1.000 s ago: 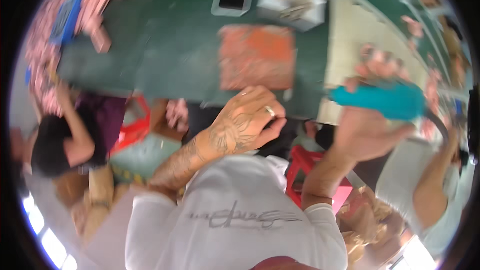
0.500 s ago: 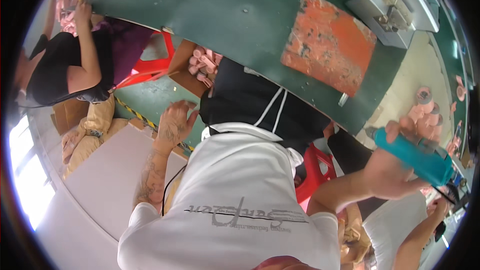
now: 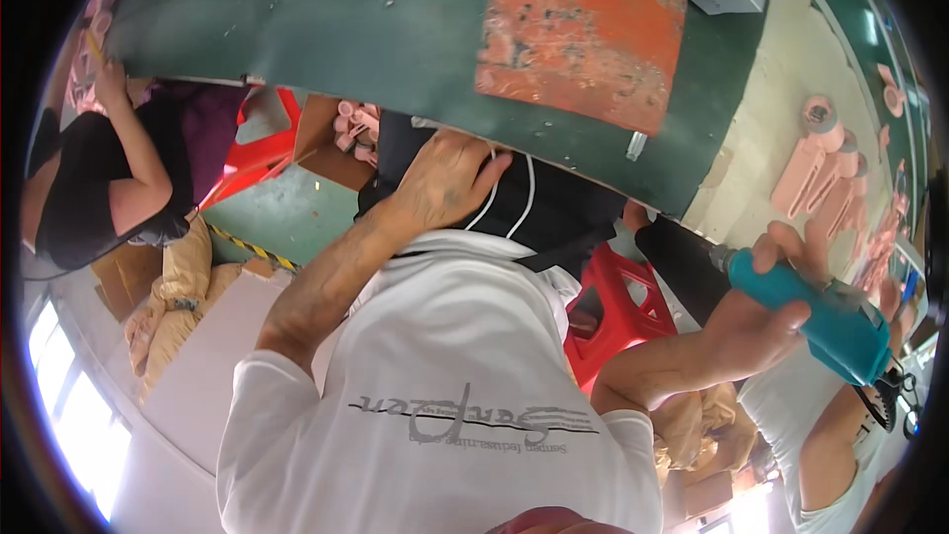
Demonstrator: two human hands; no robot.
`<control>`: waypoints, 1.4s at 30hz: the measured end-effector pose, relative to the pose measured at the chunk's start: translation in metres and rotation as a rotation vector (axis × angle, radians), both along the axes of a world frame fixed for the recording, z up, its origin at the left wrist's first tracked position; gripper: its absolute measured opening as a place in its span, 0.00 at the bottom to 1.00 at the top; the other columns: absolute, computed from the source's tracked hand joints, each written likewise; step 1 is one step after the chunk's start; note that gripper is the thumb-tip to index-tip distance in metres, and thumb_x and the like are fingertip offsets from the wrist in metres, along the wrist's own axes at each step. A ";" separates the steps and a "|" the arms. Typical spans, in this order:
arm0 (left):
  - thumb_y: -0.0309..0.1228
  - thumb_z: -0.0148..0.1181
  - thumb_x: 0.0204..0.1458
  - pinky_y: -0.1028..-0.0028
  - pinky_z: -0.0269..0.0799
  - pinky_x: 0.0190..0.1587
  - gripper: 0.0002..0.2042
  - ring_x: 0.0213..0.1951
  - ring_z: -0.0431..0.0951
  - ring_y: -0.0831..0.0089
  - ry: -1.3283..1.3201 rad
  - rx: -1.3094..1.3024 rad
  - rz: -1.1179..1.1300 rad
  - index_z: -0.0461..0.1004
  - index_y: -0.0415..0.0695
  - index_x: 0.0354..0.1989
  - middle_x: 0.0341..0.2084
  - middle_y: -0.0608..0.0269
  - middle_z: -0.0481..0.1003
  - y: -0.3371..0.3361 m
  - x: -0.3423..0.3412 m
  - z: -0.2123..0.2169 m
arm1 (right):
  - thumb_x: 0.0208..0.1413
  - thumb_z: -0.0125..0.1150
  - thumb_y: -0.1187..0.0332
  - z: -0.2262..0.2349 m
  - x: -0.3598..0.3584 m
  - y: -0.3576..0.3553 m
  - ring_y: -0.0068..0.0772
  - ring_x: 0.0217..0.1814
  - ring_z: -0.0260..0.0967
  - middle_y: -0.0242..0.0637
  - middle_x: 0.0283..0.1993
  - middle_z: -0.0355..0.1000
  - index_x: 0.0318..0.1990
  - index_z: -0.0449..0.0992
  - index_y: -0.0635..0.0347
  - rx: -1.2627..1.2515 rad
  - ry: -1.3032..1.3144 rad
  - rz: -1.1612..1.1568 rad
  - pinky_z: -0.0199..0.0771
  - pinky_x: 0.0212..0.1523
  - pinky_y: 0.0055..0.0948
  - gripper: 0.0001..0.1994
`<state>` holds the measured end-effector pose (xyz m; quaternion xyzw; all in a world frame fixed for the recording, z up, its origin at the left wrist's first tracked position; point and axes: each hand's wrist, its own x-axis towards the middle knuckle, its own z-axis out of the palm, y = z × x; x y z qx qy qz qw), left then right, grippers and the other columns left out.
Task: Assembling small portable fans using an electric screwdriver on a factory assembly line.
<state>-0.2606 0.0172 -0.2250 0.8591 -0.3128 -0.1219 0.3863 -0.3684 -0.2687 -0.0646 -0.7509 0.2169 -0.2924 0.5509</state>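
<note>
head view: a teal power tool (image 3: 848,338) lies inside the curled right hand (image 3: 766,314).

Bare L arm (image 3: 336,282) & bare R arm (image 3: 657,366): both bent at elbow, hands well apart.
Ungloved L hand (image 3: 440,183) is at the middle, back upward, L thumb (image 3: 489,174) spread, fingertips mostly hidden. Ungloved R hand (image 3: 753,334) is out to R side, R fingers curled w/ closed grip.

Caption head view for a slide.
Right hand grips a teal tool; left hand by the edge of a green table.
</note>
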 end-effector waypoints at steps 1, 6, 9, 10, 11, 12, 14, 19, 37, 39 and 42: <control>0.33 0.62 0.59 0.55 0.73 0.53 0.12 0.48 0.78 0.47 0.110 0.044 -0.121 0.79 0.39 0.45 0.43 0.49 0.79 -0.002 0.001 0.012 | 0.60 0.61 0.38 -0.003 -0.008 -0.004 0.31 0.39 0.71 0.53 0.47 0.77 0.61 0.68 0.79 0.018 -0.062 0.001 0.71 0.40 0.28 0.43; 0.30 0.68 0.54 0.60 0.78 0.48 0.12 0.45 0.80 0.52 0.329 -0.192 -0.498 0.78 0.41 0.45 0.40 0.53 0.79 -0.044 -0.012 0.107 | 0.64 0.62 0.50 0.000 0.001 -0.002 0.40 0.41 0.68 0.47 0.39 0.70 0.49 0.68 0.72 0.145 -0.120 0.096 0.68 0.44 0.37 0.27; 0.26 0.70 0.52 0.61 0.78 0.40 0.10 0.38 0.81 0.53 0.203 -0.410 -0.508 0.77 0.41 0.41 0.36 0.53 0.79 -0.114 0.012 0.142 | 0.62 0.65 0.53 0.005 -0.002 -0.008 0.40 0.38 0.69 0.44 0.35 0.70 0.46 0.68 0.71 0.190 -0.199 0.024 0.69 0.41 0.36 0.25; 0.28 0.68 0.54 0.61 0.76 0.37 0.08 0.33 0.79 0.52 0.121 -0.426 -0.454 0.76 0.41 0.38 0.33 0.52 0.78 -0.145 0.022 0.143 | 0.60 0.68 0.54 0.008 -0.002 -0.007 0.37 0.36 0.70 0.44 0.35 0.71 0.45 0.69 0.72 0.208 -0.231 -0.017 0.70 0.39 0.33 0.25; 0.34 0.67 0.55 0.59 0.75 0.37 0.10 0.33 0.78 0.51 0.094 -0.396 -0.401 0.75 0.41 0.36 0.33 0.52 0.78 -0.178 0.033 0.143 | 0.59 0.68 0.56 0.010 -0.003 -0.006 0.34 0.36 0.69 0.41 0.33 0.71 0.47 0.71 0.72 0.230 -0.237 -0.047 0.68 0.40 0.30 0.24; 0.39 0.66 0.57 0.57 0.74 0.38 0.13 0.34 0.78 0.50 0.064 -0.362 -0.335 0.74 0.41 0.35 0.33 0.52 0.78 -0.210 0.044 0.143 | 0.59 0.68 0.56 0.011 -0.004 -0.006 0.34 0.36 0.69 0.41 0.33 0.71 0.47 0.71 0.72 0.219 -0.256 -0.050 0.68 0.40 0.30 0.24; 0.56 0.61 0.55 0.54 0.74 0.46 0.26 0.41 0.79 0.49 -0.016 -0.227 -0.375 0.77 0.40 0.40 0.37 0.50 0.79 -0.271 0.058 0.127 | 0.59 0.68 0.58 0.011 -0.009 -0.006 0.30 0.36 0.69 0.38 0.32 0.71 0.51 0.72 0.72 0.224 -0.187 -0.106 0.67 0.40 0.28 0.24; 0.65 0.58 0.50 0.58 0.73 0.56 0.37 0.51 0.79 0.47 -0.108 0.133 -0.457 0.78 0.40 0.53 0.45 0.44 0.80 -0.341 0.064 0.121 | 0.58 0.67 0.67 0.012 -0.018 -0.002 0.25 0.35 0.68 0.36 0.31 0.71 0.54 0.71 0.71 0.237 -0.218 -0.112 0.64 0.37 0.23 0.21; 0.26 0.67 0.49 0.60 0.74 0.37 0.08 0.37 0.75 0.57 -0.339 -0.152 -0.360 0.75 0.40 0.35 0.34 0.58 0.70 -0.101 0.097 0.142 | 0.61 0.58 0.35 0.006 0.024 0.003 0.30 0.29 0.62 0.37 0.29 0.64 0.44 0.67 0.68 0.301 -0.309 0.145 0.63 0.31 0.30 0.35; 0.29 0.67 0.52 0.60 0.74 0.39 0.07 0.38 0.75 0.57 -0.357 -0.142 -0.365 0.77 0.40 0.36 0.35 0.58 0.70 -0.091 0.106 0.136 | 0.59 0.52 0.28 0.010 0.043 0.008 0.29 0.27 0.61 0.34 0.26 0.63 0.45 0.68 0.67 0.306 -0.262 0.106 0.61 0.29 0.30 0.40; 0.33 0.64 0.55 0.60 0.74 0.42 0.10 0.41 0.75 0.57 -0.312 -0.185 -0.336 0.82 0.47 0.45 0.38 0.61 0.72 -0.085 0.110 0.131 | 0.59 0.48 0.26 0.017 0.081 0.010 0.28 0.26 0.59 0.31 0.25 0.62 0.50 0.71 0.63 0.436 -0.408 0.206 0.59 0.30 0.28 0.40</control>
